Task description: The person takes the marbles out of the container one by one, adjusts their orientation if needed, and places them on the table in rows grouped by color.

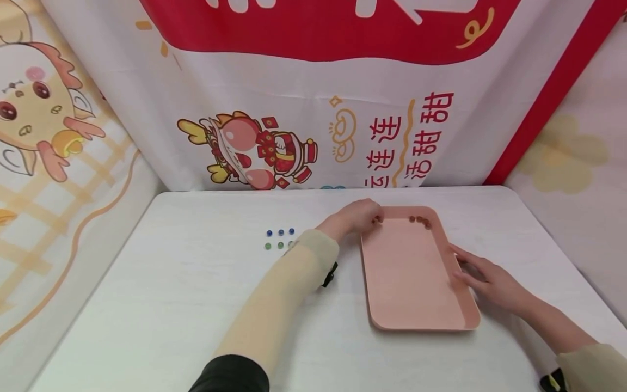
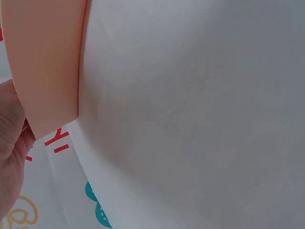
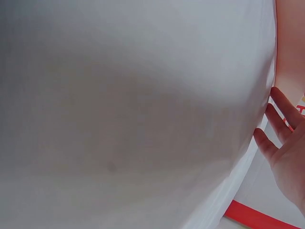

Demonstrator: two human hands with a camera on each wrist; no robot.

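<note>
A pink rectangular tray (image 1: 416, 272) lies on the white table. At its far left corner, my left hand (image 1: 360, 214) bends over the rim, fingers curled and fingertips inside the tray; I cannot tell what lies between them. The left wrist view shows that hand (image 2: 12, 143) beside the tray's outer wall (image 2: 47, 62). Several small brown beads (image 1: 420, 220) sit in the far right corner. My right hand (image 1: 495, 283) touches the tray's right side, thumb at the rim. In the right wrist view the fingers (image 3: 279, 121) are spread and fairly straight against the tray (image 3: 289, 43).
Left of the tray, blue beads (image 1: 281, 232) form a row on the table (image 1: 196, 294), with a row of green beads (image 1: 280, 245) nearer me. My left sleeve (image 1: 279, 294) crosses close beside them and partly hides one. Printed cloth (image 1: 294, 81) hangs behind the table.
</note>
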